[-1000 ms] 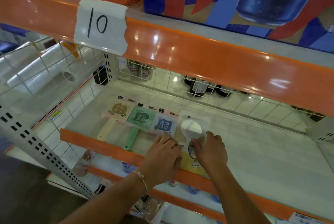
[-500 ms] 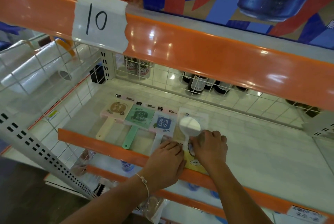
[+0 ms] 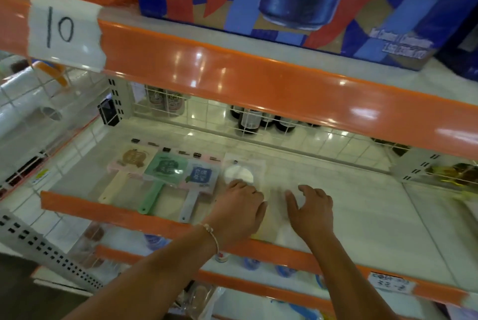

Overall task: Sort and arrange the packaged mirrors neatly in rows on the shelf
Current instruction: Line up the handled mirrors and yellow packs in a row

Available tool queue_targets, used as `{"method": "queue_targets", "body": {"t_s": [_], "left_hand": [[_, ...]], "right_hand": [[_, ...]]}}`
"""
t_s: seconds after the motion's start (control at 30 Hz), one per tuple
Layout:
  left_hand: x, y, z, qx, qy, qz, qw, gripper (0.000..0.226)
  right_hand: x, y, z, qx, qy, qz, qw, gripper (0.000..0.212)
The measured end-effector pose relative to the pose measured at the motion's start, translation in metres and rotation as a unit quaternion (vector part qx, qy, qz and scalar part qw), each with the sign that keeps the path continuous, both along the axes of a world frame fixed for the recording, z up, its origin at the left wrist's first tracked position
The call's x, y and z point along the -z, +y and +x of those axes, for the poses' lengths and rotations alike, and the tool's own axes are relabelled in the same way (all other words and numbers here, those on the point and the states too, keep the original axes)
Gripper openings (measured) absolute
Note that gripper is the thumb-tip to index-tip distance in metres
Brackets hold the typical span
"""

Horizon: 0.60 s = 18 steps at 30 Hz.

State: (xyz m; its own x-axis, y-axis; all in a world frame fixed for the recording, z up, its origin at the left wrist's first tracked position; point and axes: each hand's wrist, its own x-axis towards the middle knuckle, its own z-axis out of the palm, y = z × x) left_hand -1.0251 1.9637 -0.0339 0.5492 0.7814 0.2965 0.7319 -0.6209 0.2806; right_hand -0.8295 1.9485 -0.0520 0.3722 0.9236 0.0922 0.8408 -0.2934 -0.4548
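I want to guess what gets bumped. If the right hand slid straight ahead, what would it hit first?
Probably nothing soon: the right hand points over bare shelf toward the back wire grid. Depth is uncertain.

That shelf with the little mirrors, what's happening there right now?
A person is lining up packaged hand mirrors on the shelf. Three, a cream mirror, a green mirror and a blue mirror, lie side by side. The left hand rests on a fourth, the white round mirror. The right hand hovers open beside it, holding nothing.
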Motion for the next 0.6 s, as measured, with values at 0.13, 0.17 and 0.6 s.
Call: {"method": "queue_targets", "body": {"t_s": [0.13,0.17,0.6], "left_hand": [[-0.018,0.007,0.067,0.024,0.011,-0.012,1.0,0.03],[-0.021,0.007,0.087,0.031,0.019,-0.021,0.999,0.029],[-0.041,-0.03,0.34,0.145,0.017,-0.141,0.979,0.047]], "right_hand": [[-0.011,-0.023,0.067,0.058,-0.012,0.019,0.998,0.052],[-0.013,-0.03,0.084,0.07,-0.016,0.025,0.997,0.052],[-0.029,-0.108,0.302,0.187,-0.022,0.026,0.982,0.047]]}}
